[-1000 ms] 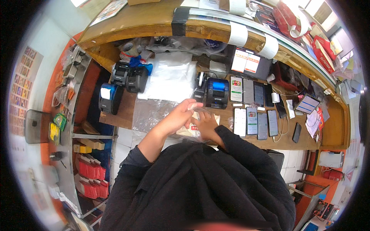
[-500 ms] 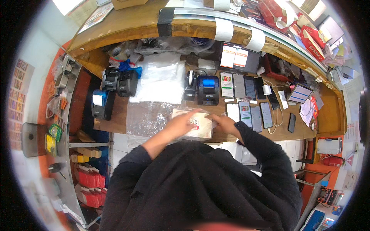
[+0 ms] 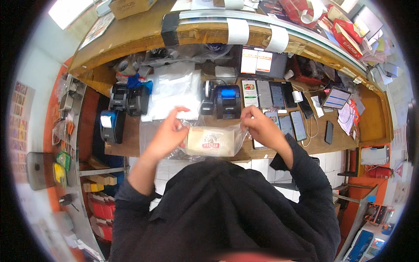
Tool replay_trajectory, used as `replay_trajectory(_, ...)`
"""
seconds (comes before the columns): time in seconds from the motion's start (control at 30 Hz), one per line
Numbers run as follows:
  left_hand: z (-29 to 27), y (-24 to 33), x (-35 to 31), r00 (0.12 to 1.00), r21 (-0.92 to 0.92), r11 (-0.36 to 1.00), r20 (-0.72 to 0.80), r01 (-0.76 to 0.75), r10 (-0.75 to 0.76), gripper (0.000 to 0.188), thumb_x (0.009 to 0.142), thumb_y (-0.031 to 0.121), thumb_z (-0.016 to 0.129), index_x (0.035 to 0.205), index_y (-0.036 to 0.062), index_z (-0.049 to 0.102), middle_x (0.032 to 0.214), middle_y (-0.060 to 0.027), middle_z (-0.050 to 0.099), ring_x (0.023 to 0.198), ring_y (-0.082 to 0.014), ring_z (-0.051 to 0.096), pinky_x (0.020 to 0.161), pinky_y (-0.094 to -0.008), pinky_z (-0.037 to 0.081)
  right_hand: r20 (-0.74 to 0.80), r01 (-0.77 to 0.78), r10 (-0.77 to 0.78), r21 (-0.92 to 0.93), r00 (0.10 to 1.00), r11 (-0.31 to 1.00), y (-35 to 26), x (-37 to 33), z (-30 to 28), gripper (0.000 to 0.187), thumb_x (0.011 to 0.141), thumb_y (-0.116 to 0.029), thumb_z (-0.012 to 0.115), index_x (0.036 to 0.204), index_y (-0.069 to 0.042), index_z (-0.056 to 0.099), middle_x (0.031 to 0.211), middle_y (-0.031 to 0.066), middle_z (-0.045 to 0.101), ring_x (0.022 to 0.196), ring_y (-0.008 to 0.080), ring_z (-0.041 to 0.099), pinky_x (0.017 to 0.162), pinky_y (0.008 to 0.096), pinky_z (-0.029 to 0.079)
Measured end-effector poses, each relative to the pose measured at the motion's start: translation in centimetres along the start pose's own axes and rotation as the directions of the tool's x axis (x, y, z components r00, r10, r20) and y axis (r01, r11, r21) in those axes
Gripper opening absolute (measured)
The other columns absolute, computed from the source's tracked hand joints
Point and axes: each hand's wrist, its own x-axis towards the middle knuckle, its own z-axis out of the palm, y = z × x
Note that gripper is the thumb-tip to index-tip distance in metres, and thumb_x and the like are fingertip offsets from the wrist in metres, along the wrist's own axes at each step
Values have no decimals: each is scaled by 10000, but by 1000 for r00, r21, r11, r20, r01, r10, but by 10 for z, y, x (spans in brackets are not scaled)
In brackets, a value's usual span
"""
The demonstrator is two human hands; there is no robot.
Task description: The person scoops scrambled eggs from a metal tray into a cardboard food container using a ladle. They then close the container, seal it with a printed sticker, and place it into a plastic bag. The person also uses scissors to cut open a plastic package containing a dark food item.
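While we are looking down, our left hand and our right hand are holding up a clear plastic bag over the near edge of the wooden desk. Each hand is pinching one top corner of the bag with its fingertips, so the bag is hanging between them. A flat, tan packet with a round red and white label is sitting inside the bag. Just behind the bag, a black printer with a blue top is standing close, so we are not seeing much open room there. To the left, a pile of white plastic bags is lying on the desk, and two more black printers are standing beside it near the desk's left edge. To the right, a row of phones is lying flat, with bright screens showing. Behind them, a dark screen is leaning up with two white and orange cards on it. A high wooden counter is curving along the back, with white tape strips on its rim. Red packets and papers are lying on its far right end.
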Motion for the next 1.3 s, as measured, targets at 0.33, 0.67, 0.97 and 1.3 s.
replay_trajectory(0.33, -62, -80, 8, 974, 763, 611, 106, -210, 202, 1203, 596, 359, 810, 1458, 89, 15, 1446, -205, 285, 1368, -327, 215, 1065, -597, 66, 200, -146, 171, -134, 965, 980, 56, -18, -21, 1025, 576, -367, 848, 1374, -92, 267, 1399, 252, 253, 1323, 391, 247, 1068, 489, 243)
replay_trajectory(0.67, 89, -125, 79, 781, 734, 520, 23, -437, 624, 322, 756, 332, 605, 1030, 166, 575, 996, -123, 448, 1047, -303, 446, 1049, -610, 38, 63, -72, 79, -108, 995, 992, 74, 43, 215, 758, 628, -472, 699, 1255, -111, 472, 1333, 103, 441, 1269, 248, 369, 1007, 493, 212)
replay_trajectory(0.97, 63, -124, 77, 952, 301, 909, 195, -288, 237, 694, 651, 348, 766, 1258, 176, 478, 1356, -123, 430, 1256, -309, 389, 1034, -409, 319, -78, -95, 106, 130, 991, 987, 53, 50, 186, 294, 733, -228, 590, 1021, -200, 642, 1129, 107, 557, 1112, 274, 481, 932, 475, 312)
replay_trajectory(1.3, 121, -189, 123, 911, 444, 798, 257, -407, 322, 575, 663, 288, 714, 1201, 199, 531, 1353, -21, 459, 1253, -243, 393, 1007, -424, 297, 338, 63, -71, 35, 939, 997, 47, 73, 178, 349, 753, -120, 553, 1078, -230, 620, 1096, 78, 530, 1100, 280, 476, 1014, 429, 312)
